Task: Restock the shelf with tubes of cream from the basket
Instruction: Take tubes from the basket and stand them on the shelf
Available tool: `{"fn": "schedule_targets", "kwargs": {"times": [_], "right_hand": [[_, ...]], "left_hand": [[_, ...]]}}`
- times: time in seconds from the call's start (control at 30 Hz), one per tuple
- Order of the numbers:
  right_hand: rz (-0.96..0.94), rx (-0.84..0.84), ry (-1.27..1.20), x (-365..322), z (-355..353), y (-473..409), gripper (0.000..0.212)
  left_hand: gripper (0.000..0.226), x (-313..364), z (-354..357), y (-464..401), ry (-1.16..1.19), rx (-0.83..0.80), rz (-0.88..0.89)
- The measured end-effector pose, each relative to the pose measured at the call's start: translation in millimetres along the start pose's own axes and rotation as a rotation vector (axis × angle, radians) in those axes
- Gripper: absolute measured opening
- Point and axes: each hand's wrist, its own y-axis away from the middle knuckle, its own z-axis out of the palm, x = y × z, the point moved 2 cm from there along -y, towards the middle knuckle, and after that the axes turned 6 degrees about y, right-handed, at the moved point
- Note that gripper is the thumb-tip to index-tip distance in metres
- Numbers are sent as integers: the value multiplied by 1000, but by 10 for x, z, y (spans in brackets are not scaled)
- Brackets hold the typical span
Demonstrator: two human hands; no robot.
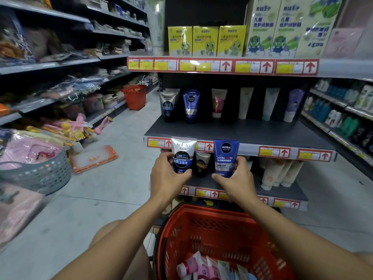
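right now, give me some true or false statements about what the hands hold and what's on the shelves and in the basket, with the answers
1. The left hand holds a white Softo tube. True.
2. The right hand holds a pink tube. False: it grips a blue Nivea Men tube.
3. The red basket below the hands is empty. False: tubes lie in its bottom.
4. Six tubes stand at the back of the middle shelf. True.
5. Both held tubes already rest on the middle shelf. False: they are held in front of its edge.
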Motion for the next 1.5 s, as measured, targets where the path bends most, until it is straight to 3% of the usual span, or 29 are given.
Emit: {"fn": "schedule_targets", "kwargs": {"times": [0.7, 1.1, 1.37, 1.5], "right_hand": [[-141, 120, 88, -865, 677, -1389, 67], [-125, 119, 254, -869, 1165, -1987, 70], [-128, 32, 392, -988, 1199, -2354, 88], [-146, 26, 421, -866, 1229, -2332, 74]], "left_hand": [[71, 42, -125, -1584, -9, 94, 142], [66, -247, 120, -2274, -59, 73, 82], [64, -178, 211, -2568, -200, -41, 26], [72, -221, 258, -2582, -167, -41, 2]]}}
